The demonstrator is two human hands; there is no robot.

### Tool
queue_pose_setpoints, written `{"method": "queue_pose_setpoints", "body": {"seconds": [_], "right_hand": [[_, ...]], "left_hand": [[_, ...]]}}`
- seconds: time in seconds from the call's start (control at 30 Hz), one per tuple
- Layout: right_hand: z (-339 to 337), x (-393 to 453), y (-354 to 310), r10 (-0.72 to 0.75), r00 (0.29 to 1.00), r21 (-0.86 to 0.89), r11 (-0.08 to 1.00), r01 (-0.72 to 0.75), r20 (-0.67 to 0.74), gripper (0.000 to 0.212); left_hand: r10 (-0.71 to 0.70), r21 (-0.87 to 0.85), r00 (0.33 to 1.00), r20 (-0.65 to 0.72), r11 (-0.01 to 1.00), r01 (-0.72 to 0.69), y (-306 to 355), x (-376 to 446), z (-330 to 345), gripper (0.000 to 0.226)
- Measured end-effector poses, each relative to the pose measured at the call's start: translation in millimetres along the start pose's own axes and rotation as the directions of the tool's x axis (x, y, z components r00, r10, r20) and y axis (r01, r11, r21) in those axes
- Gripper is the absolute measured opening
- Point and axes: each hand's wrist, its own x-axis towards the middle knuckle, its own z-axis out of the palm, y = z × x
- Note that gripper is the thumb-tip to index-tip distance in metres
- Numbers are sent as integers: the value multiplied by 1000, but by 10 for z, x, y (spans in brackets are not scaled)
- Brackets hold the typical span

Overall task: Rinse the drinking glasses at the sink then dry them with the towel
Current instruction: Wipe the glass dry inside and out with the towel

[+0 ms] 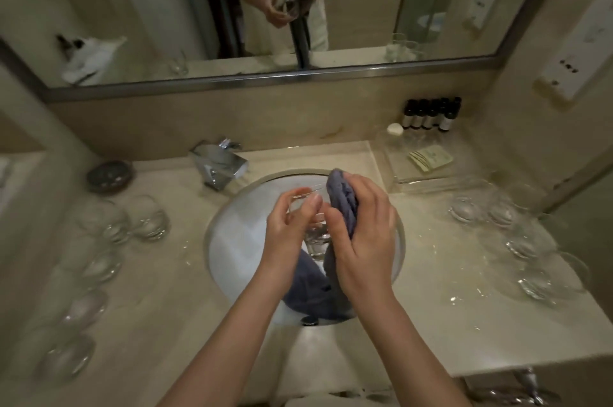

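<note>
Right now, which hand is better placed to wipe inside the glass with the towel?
Probably the right hand: it already grips the grey-blue towel beside the glass's rim. The left hand holds the drinking glass over the sink.

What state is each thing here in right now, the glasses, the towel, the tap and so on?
Left hand: holds the glass over the sink.
Right hand: grips the towel against the glass.
Glass: held above the basin, being wiped.
Towel: bunched, its tail hanging into the sink.
Faucet: no water visibly running.
Sink: no standing water visible.
Glasses at left: standing on the counter.
Glasses at right: standing on the counter.
</note>
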Motion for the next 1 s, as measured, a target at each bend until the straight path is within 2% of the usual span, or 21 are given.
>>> {"method": "queue_pose_setpoints", "body": {"seconds": [0.1,0.23,0.37,0.43,0.5,0.6,0.63,0.73,0.8,0.87,0.9,0.97,1.0], "right_hand": [[120,-11,-108,65,998,7,998,-65,-7,58],[185,44,-194,158,984,243,954,-174,85,38],[181,120,-231,364,891,501,737,-453,270,23],[187,105,-214,404,864,532,681,-503,299,29],[220,77,-209,414,870,507,708,-492,268,34],[290,32,-214,385,905,447,787,-425,181,59],[303,25,-233,372,914,435,805,-404,161,61],[292,34,-298,346,932,417,835,-360,112,46],[259,80,-329,340,936,445,827,-344,93,37],[233,130,-278,382,912,513,758,-403,152,31],[227,152,-247,401,893,559,702,-442,203,39],[240,166,-169,450,845,600,603,-526,289,71],[238,166,-167,471,824,600,574,-557,314,76]], "left_hand": [[27,33,1000,-3,999,-27,58,-34,-61,53],[12,17,999,-48,1000,-12,92,-23,-142,57],[-11,-2,1000,6,1000,11,152,-7,-209,62],[-22,43,999,40,999,20,198,13,-213,63],[-23,83,1000,15,996,21,228,25,-193,52],[-11,132,994,-113,991,26,229,-6,-146,26],[3,146,992,-130,989,16,228,-32,-128,30],[48,149,991,-125,988,-29,253,-73,-87,67],[62,152,990,-123,987,-43,280,-42,-100,72],[79,132,994,-75,989,-69,318,-23,-114,70],[90,121,995,-36,989,-85,333,-29,-114,67],[115,134,992,45,984,-120,366,-49,-115,57],[121,167,990,66,977,-130,390,-52,-118,49]]}}
